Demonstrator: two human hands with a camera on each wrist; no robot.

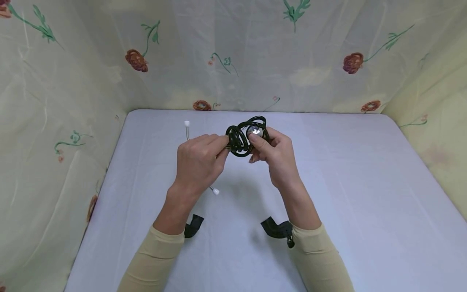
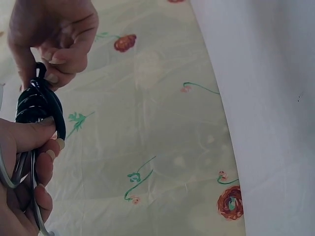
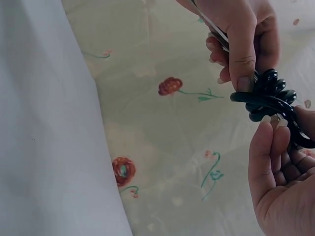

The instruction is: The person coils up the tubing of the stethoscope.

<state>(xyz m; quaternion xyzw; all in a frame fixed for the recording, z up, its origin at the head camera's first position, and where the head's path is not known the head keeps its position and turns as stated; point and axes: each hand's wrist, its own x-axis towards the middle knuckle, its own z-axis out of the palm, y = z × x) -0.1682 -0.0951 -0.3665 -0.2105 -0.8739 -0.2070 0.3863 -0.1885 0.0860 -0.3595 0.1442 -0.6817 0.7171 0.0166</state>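
Note:
A stethoscope with black tubing (image 1: 238, 142) wound into a bundle is held up over the white table by both hands. My left hand (image 1: 198, 160) grips its metal ear tubes (image 2: 33, 184), the thumb pressing where they meet the black coils. One white ear tip (image 1: 187, 123) sticks out beyond the left knuckles, and another ear tip (image 1: 216, 191) shows below that hand. On the other side of the bundle, my right hand (image 1: 279, 156) pinches the round silver chest piece (image 1: 255, 130) and the loop around it, thumb on top. In the right wrist view the coils (image 3: 268, 103) lie between both hands.
A white cloth covers the table (image 1: 365, 194). Flower-patterned fabric (image 1: 255, 61) hangs behind it and along both sides. Black wrist mounts (image 1: 275, 229) stick out inward from the sleeve cuffs.

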